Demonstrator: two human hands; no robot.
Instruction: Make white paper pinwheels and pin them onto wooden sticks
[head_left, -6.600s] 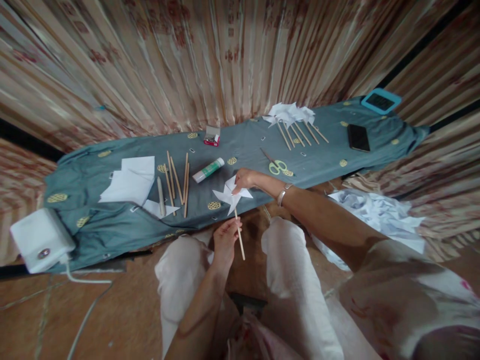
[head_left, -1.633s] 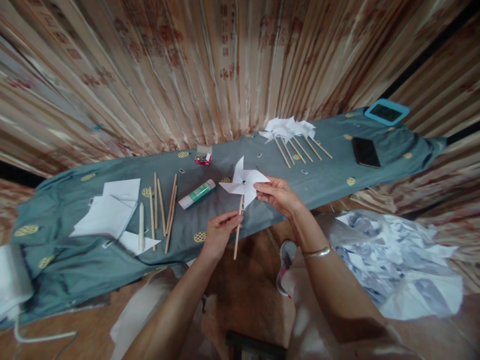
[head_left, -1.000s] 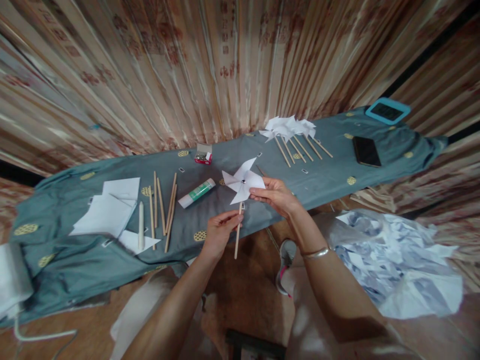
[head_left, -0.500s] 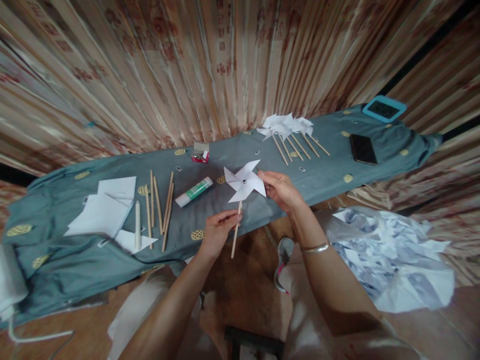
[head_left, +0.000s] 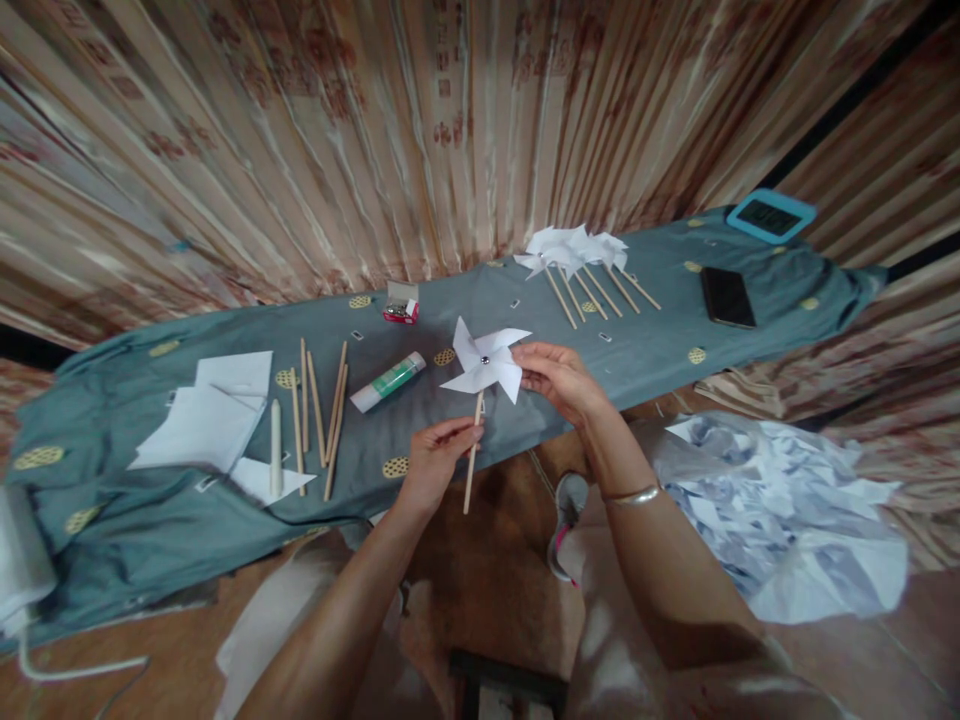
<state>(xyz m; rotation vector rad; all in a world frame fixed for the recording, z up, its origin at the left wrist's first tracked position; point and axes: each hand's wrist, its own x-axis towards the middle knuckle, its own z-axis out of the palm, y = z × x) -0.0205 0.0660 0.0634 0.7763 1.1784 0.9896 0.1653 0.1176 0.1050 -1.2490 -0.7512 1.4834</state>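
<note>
My left hand (head_left: 441, 455) is closed round the thin wooden stick of a white paper pinwheel (head_left: 474, 375), pinching it below the blades. The pinwheel is held up over the table's front part, its stick slanting down past the edge. A small shiny metal pin head sits at the centre of its blades. At the blades' right side is my right hand (head_left: 559, 380), its bent fingers and thumb at the edge of one blade. A silver bracelet is on the right wrist.
On the grey-green cloth (head_left: 652, 350) lie finished pinwheels (head_left: 574, 250), a glue tube (head_left: 388, 382), a small red box (head_left: 401, 303), loose sticks (head_left: 315, 405), a white candle-like rod (head_left: 276, 450) and paper sheets (head_left: 199, 425). A phone (head_left: 727, 296) and blue-framed clock (head_left: 771, 215) are right; scraps fill a bag (head_left: 780, 510).
The pinwheel's blades have turned about their centre. My right fingers have come to the edge of a different blade position. My left hand keeps hold of the stick, nearly still.
</note>
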